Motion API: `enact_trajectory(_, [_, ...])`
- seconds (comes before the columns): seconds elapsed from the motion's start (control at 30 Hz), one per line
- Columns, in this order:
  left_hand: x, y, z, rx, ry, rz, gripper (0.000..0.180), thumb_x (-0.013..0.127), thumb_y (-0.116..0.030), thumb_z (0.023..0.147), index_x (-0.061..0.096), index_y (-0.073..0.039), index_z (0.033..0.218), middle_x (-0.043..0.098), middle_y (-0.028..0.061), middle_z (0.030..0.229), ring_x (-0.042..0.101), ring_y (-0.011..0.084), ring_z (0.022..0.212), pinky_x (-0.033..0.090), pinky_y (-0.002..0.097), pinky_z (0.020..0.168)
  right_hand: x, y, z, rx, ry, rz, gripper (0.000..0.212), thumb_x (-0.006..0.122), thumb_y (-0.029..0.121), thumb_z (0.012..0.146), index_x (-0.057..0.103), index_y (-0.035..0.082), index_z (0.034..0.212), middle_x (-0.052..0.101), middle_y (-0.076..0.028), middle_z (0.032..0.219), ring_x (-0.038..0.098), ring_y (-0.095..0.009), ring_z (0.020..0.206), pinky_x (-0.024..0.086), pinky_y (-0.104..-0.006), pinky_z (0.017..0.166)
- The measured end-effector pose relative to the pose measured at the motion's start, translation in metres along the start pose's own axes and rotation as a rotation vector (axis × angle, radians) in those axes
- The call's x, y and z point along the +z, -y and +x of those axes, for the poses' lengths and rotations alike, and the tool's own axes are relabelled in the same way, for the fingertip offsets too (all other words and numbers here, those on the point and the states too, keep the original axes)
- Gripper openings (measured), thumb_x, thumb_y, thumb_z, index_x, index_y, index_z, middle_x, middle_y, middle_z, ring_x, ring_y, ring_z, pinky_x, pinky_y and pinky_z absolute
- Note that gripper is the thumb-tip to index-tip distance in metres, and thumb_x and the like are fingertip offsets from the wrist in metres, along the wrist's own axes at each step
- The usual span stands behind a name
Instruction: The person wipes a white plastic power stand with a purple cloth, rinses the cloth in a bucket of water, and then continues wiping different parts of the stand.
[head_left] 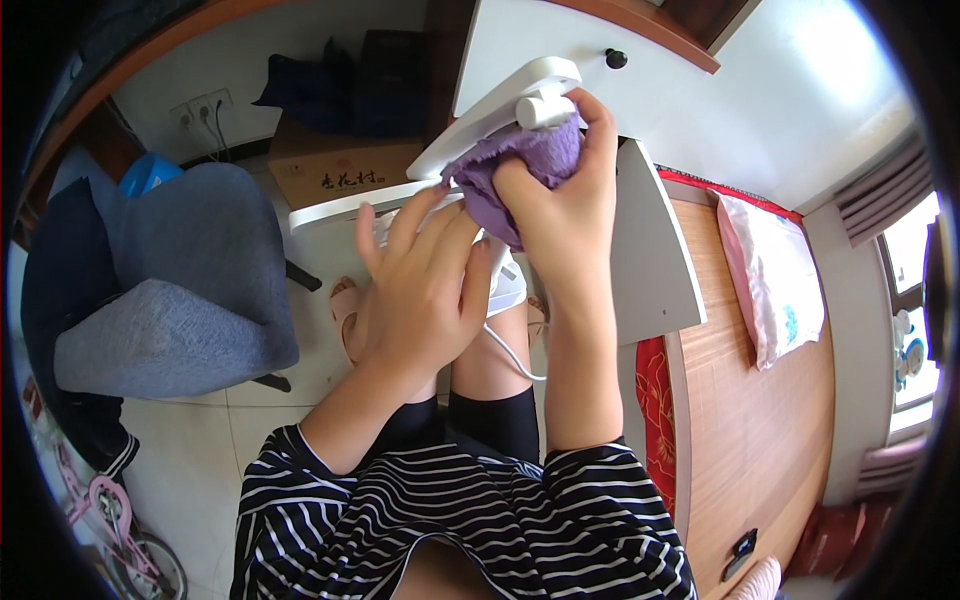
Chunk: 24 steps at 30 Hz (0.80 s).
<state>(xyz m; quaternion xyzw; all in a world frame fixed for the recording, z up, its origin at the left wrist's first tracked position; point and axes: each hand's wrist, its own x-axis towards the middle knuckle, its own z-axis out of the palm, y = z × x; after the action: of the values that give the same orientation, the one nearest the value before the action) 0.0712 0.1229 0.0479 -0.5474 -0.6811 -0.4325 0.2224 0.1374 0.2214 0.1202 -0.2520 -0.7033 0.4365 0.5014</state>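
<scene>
A white desk lamp with long flat arms and a round hinge stands in front of my knees, tilted up toward the drawer. My right hand is closed round a purple cloth, pressing it against the lamp just below the hinge. My left hand grips the lamp lower down, its back toward me. One finger sticks out to the left, and the others reach to the cloth's edge. My hand hides much of the lamp's middle. Its white base shows partly above my thighs, with a white cord curving off it.
A grey-blue upholstered chair stands on the left. Behind the lamp are a cardboard box and a white drawer with a black knob. On the right lies a bed with a white and pink pillow. A pink bicycle is at lower left.
</scene>
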Motion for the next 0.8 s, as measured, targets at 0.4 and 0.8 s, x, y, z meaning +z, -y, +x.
enact_trajectory(0.4, [0.013,-0.010,-0.011,-0.083,0.018,-0.780,0.060,0.053,-0.012,0.094,0.029,0.014,0.143,0.041,0.0309,0.141,0.045,0.0399,0.131,0.035,0.0416,0.110,-0.010,-0.036,-0.033,0.131,0.080,0.096,0.057,0.065,0.001,0.071,0.049,0.003,0.127,0.059,-0.011,0.104,0.059,-0.017,0.093,0.049,-0.0304,0.082])
enact_trajectory(0.8, [0.023,-0.008,0.028,-0.068,-0.168,-0.772,0.049,0.043,-0.003,0.096,0.033,0.005,0.143,0.044,0.0238,0.137,0.046,0.0345,0.128,0.036,0.0393,0.108,0.005,-0.018,-0.004,-0.204,-0.070,-0.094,0.053,0.063,0.004,0.080,0.049,0.002,0.131,0.064,-0.017,0.109,0.064,-0.025,0.097,0.050,-0.0344,0.086])
